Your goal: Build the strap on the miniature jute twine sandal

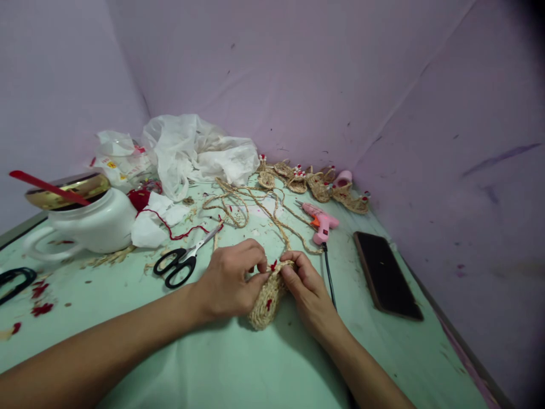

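Closest to me, my left hand point(230, 281) and right hand point(309, 292) meet over the woven jute piece point(264, 301), which lies on the green tabletop point(213, 363). Both hands have their fingers curled and pinch its far end from either side, by a red fleck. Just left of them I see the black-handled scissors point(181, 261); to the right lies a dark phone point(385, 272). Past my hands, loose jute cord point(251, 207) trails toward a pink glue gun point(321, 221). At far left stands a white pot point(91, 218), with crumpled plastic bags point(191, 147) by the wall.
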A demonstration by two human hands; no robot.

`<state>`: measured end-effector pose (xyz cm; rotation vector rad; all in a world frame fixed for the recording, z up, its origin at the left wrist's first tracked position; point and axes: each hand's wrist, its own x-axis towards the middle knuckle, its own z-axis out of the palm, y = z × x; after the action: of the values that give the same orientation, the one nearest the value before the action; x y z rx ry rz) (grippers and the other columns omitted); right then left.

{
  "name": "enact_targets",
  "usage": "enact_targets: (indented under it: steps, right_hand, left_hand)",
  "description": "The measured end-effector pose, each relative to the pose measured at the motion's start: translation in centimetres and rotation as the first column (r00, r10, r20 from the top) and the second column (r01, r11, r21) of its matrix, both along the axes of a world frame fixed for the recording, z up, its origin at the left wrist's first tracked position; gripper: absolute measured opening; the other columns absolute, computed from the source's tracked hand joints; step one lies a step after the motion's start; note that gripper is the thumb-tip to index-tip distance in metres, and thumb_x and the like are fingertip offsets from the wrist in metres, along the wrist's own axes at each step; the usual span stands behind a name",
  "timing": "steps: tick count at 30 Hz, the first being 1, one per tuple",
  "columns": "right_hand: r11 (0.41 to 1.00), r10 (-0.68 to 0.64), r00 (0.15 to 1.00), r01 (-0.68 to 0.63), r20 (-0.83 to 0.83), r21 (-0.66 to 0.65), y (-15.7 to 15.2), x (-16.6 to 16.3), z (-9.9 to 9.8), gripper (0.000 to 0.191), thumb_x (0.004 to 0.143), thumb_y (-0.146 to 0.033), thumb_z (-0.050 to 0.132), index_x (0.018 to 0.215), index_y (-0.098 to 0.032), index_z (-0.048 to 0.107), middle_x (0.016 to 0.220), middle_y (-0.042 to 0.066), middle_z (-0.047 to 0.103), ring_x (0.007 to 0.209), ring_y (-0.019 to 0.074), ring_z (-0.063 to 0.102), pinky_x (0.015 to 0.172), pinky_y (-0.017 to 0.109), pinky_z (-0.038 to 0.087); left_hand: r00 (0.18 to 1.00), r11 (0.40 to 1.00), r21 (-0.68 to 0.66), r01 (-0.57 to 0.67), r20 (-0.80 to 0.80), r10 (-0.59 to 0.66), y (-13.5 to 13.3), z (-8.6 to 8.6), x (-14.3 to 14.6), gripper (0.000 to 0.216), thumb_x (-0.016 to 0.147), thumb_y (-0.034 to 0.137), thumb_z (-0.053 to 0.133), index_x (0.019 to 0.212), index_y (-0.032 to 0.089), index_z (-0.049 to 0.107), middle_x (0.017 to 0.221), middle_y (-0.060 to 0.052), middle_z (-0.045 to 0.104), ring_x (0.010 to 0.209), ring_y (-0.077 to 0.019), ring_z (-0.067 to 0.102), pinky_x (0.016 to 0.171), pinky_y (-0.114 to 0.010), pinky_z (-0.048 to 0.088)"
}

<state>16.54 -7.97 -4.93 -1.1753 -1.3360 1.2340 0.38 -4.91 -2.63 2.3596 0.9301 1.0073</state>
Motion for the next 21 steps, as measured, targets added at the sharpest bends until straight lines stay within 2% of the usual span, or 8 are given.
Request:
enact_targets:
  steps: [3,4,8,11,14,17,21]
  right_hand:
    - [1.0,-0.021,0.999,0.021,-0.029,-0.006,0.1,0.1,0.2,0.012,0.083,-0.032,0.047,0.087,-0.021,0.044,0.069,-0.004,0.041,0.061,0.0118,0.038,0.056,0.023,0.032]
    - [1.0,-0.025,0.999,0.025,-0.022,0.004,0.1,0.1,0.2,0.012,0.082,-0.032,0.048,0.087,-0.021,0.045,0.069,-0.004,0.042,0.062,0.0117,0.038,0.057,0.023,0.032]
    - [0.999,0.013,1.0,-0.014,0.012,0.04,0.1,0.2,0.2,0.011,0.084,-0.032,0.046,0.086,-0.022,0.045,0.069,-0.004,0.041,0.062,0.012,0.038,0.056,0.023,0.033]
    - [0.997,0.07,0.997,-0.071,0.038,0.032,-0.1,0.0,0.1,0.011,0.086,-0.033,0.042,0.086,-0.022,0.045,0.068,-0.004,0.04,0.061,0.0121,0.039,0.056,0.023,0.033]
    - [0.994,0.102,0.992,-0.105,0.073,0.04,-0.3,-0.3,0.1,0.011,0.086,-0.032,0.042,0.089,-0.022,0.046,0.07,-0.004,0.042,0.062,0.0124,0.04,0.057,0.023,0.033]
    - [0.994,0.091,0.992,-0.095,0.087,0.047,-0.4,-0.4,0.0,0.012,0.086,-0.032,0.042,0.091,-0.022,0.047,0.07,-0.004,0.044,0.063,0.0124,0.041,0.057,0.023,0.034]
    - [0.995,0.086,0.989,-0.092,0.122,0.045,-0.4,-0.4,-0.1,0.011,0.086,-0.032,0.042,0.088,-0.022,0.046,0.067,-0.004,0.042,0.061,0.0125,0.04,0.055,0.024,0.033]
  left_hand:
    - [0.998,0.998,-0.029,-0.049,-0.039,0.047,0.2,-0.2,0.0,0.004,0.072,0.015,0.052,0.069,0.016,0.05,0.066,-0.001,0.053,0.059,-0.0108,0.047,0.055,-0.024,0.038]
    - [0.998,0.999,-0.001,-0.043,-0.039,0.043,0.3,-0.2,-0.1,0.001,0.073,0.015,0.052,0.073,0.016,0.051,0.068,-0.001,0.054,0.062,-0.0114,0.048,0.056,-0.024,0.039]
    - [0.991,0.979,0.192,0.069,-0.127,-0.045,0.7,-0.2,-0.4,0.012,0.077,0.012,0.045,0.085,0.015,0.054,0.079,-0.004,0.058,0.073,-0.0128,0.054,0.061,-0.023,0.041]
    - [0.96,0.908,0.397,0.135,-0.281,-0.02,1.0,-0.1,-0.8,0.015,0.077,0.013,0.044,0.079,0.016,0.058,0.076,-0.005,0.059,0.065,-0.0131,0.053,0.055,-0.024,0.039]
    - [0.939,0.825,0.548,0.137,-0.338,0.069,1.1,-0.1,-1.0,0.015,0.075,0.015,0.044,0.07,0.016,0.058,0.068,-0.005,0.057,0.058,-0.0138,0.05,0.052,-0.026,0.037]
    - [0.933,0.832,0.537,0.137,-0.352,0.073,1.1,-0.2,-0.8,0.016,0.073,0.012,0.044,0.063,0.015,0.055,0.058,-0.002,0.052,0.05,-0.0125,0.046,0.047,-0.025,0.035]
    - [0.934,0.867,0.458,0.196,-0.357,-0.022,1.1,-0.5,-0.6,0.016,0.073,0.01,0.042,0.063,0.015,0.053,0.055,-0.001,0.05,0.047,-0.0117,0.045,0.044,-0.024,0.035]
